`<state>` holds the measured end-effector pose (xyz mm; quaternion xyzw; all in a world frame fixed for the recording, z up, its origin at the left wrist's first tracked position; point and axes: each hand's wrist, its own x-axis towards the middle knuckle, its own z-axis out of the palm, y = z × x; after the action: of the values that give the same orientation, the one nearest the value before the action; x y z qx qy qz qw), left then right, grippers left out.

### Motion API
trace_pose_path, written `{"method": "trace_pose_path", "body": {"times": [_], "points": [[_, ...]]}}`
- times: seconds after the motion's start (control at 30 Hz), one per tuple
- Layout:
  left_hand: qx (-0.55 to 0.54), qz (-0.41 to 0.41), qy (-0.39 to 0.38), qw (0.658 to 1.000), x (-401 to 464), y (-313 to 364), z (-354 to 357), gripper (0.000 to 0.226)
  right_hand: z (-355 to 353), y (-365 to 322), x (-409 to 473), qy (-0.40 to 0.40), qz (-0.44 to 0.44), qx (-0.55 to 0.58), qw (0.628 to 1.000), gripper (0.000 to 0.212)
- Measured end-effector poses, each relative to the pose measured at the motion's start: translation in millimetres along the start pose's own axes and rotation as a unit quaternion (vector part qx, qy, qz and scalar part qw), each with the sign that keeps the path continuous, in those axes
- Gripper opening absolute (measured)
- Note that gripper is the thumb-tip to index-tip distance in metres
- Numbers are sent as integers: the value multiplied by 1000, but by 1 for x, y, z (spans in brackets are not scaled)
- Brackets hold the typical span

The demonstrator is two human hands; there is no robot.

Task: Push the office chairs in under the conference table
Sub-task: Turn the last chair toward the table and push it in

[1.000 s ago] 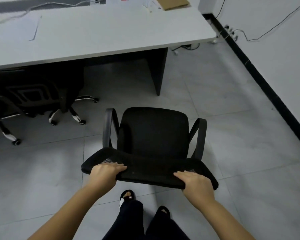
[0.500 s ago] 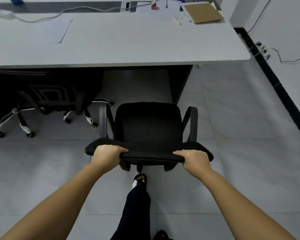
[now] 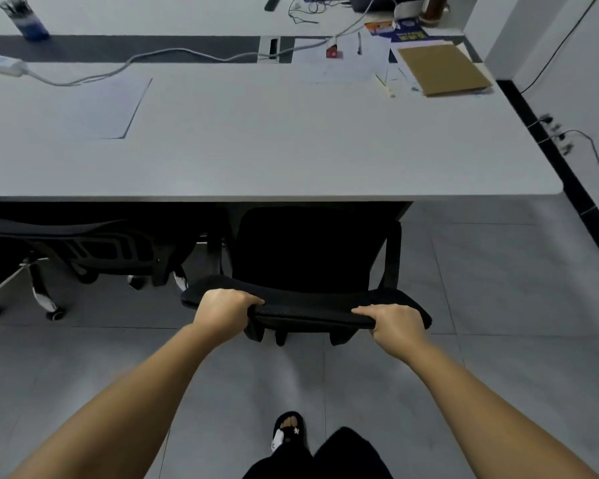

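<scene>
A black office chair [image 3: 308, 257] stands in front of me with the front of its seat under the edge of the pale grey conference table [image 3: 256, 150]. My left hand [image 3: 223, 309] grips the left part of its backrest top. My right hand [image 3: 396, 324] grips the right part of that same top edge. Both arms are stretched forward. A second black office chair [image 3: 94, 247] sits to the left, mostly tucked under the table, its chrome legs and casters showing.
A dark table leg [image 3: 400, 210] stands just right of the chair. On the table lie a power strip [image 3: 4, 63] with cable, papers, a cardboard sheet [image 3: 443, 69] and a pen cup [image 3: 26, 19]. A wall with black skirting [image 3: 567, 160] and cables runs along the right.
The chair has rolled forward from open floor until its seat reaches under the table edge. I have stepped along with it, both hands keeping hold of the backrest.
</scene>
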<state>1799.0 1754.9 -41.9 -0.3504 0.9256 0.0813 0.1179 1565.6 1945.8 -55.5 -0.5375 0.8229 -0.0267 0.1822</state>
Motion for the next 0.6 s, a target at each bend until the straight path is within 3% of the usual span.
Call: {"method": "trace_pose_path", "body": {"times": [0.6], "points": [[-18, -37, -10, 999, 158, -11, -52, 45, -71, 53, 171, -35, -36, -6, 999, 46]]}}
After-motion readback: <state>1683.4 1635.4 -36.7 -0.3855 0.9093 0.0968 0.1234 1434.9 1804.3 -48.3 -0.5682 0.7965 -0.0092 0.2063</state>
